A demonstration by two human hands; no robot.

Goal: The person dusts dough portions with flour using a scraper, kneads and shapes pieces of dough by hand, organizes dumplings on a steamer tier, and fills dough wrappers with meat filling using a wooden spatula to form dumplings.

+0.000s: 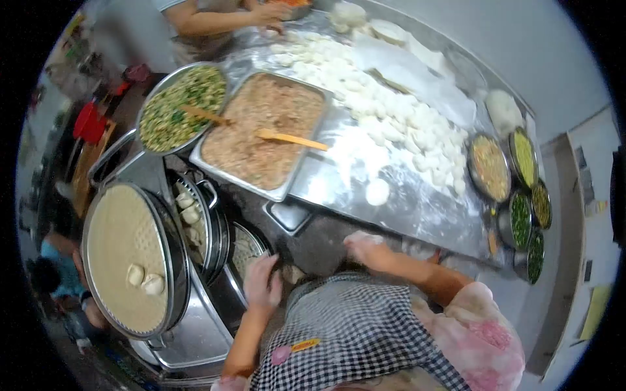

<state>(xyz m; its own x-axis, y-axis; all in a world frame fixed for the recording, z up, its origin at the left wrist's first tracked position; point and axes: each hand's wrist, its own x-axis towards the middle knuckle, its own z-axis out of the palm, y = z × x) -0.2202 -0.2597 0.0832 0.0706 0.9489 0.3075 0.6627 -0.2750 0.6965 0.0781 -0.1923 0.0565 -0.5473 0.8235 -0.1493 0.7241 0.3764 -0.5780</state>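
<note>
My left hand [262, 283] is raised beside the stacked steamers, its fingers stretched out and nothing visible in them. White with flour, my right hand [365, 251] hangs just off the front edge of the steel table [339, 199]; its fingers are blurred together. Between and beyond the hands lies a small metal tray [287, 217]. One round dough wrapper [377, 192] rests on the table above my right hand. Left of my left hand, a large lined steamer [120, 244] holds two buns [152, 284], and another steamer [190, 215] holds several buns.
A tray of meat filling [261, 104] with a wooden spatula [293, 139] stands beside a bowl of green filling [171, 120]. Many dough pieces [391, 127] cover the table. Filling bowls [489, 168] stand at right. A co-worker's hands [270, 16] are at the top; another person [62, 267] is at left.
</note>
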